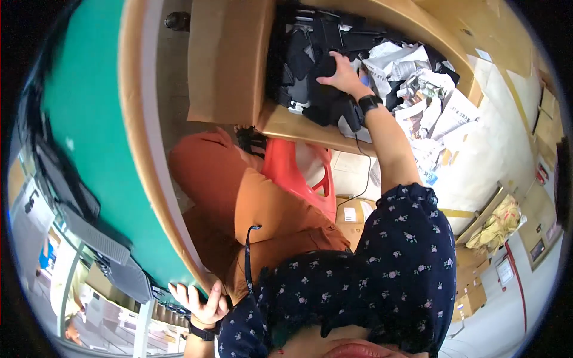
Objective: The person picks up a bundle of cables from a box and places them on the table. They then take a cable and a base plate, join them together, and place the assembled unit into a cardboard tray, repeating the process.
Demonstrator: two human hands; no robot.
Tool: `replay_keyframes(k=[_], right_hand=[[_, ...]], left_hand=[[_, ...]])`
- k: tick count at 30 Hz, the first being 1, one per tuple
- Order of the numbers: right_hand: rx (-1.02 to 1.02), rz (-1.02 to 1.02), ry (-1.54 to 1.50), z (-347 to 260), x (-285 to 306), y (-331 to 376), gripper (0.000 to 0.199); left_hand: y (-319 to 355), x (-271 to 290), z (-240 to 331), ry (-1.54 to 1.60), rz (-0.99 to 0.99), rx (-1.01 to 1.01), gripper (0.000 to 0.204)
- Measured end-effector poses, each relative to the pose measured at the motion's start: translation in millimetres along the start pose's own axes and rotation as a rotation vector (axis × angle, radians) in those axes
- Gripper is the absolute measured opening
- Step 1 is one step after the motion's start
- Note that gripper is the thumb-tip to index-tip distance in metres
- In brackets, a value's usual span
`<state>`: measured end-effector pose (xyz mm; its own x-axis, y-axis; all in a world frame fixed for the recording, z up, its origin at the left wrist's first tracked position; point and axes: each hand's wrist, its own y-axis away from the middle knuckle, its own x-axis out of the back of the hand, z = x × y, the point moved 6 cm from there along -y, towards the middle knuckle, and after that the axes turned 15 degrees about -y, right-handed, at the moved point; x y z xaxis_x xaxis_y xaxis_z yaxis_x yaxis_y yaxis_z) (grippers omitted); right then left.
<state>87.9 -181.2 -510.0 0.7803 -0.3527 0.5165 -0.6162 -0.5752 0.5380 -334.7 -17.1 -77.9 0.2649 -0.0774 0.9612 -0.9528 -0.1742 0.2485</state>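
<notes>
My right hand (345, 76) reaches into a large open cardboard box (298, 125). Its thumb and fingers curve round a dark black piece (324, 74), whose exact kind I cannot make out. Other black parts (298, 51) lie heaped about it. Below my right wrist, a black block-shaped thing (346, 113) trails a thin cord (365, 188) over the box's edge. At the lower left, my left hand (203, 305) grips the edge of a green-topped table (95, 119), with its fingers curled over the rim.
Crumpled printed paper (418, 83) fills the box's right side. A red plastic stool (298, 176) stands beside my knees. Dark grey flat parts (119, 268) line the table's far side. Cardboard boxes (471, 292) stand at right, near a yellowish bundle (498, 221).
</notes>
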Motion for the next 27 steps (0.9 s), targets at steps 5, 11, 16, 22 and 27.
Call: replay_keyframes(k=[5,11,16,22,27], right_hand=[[-0.089,0.277,-0.848,-34,41,27,0.092],[-0.031,0.305,-1.57,-36,78,56,0.067],[0.174,0.204,-1.801,-103,110,122,0.053],[0.296,0.168,-1.809,-171,155,193,0.052],[0.422,0.092,-1.721,-248,167,244,0.049]], left_hand=[[-13,10,3,0.054,0.025,-0.015,0.039],[-33,18,7,0.108,0.085,0.016,0.047],[-42,27,7,0.133,0.134,0.059,0.047],[-31,31,2,0.32,0.294,0.034,0.046],[-22,51,6,0.47,0.559,-0.001,0.073]])
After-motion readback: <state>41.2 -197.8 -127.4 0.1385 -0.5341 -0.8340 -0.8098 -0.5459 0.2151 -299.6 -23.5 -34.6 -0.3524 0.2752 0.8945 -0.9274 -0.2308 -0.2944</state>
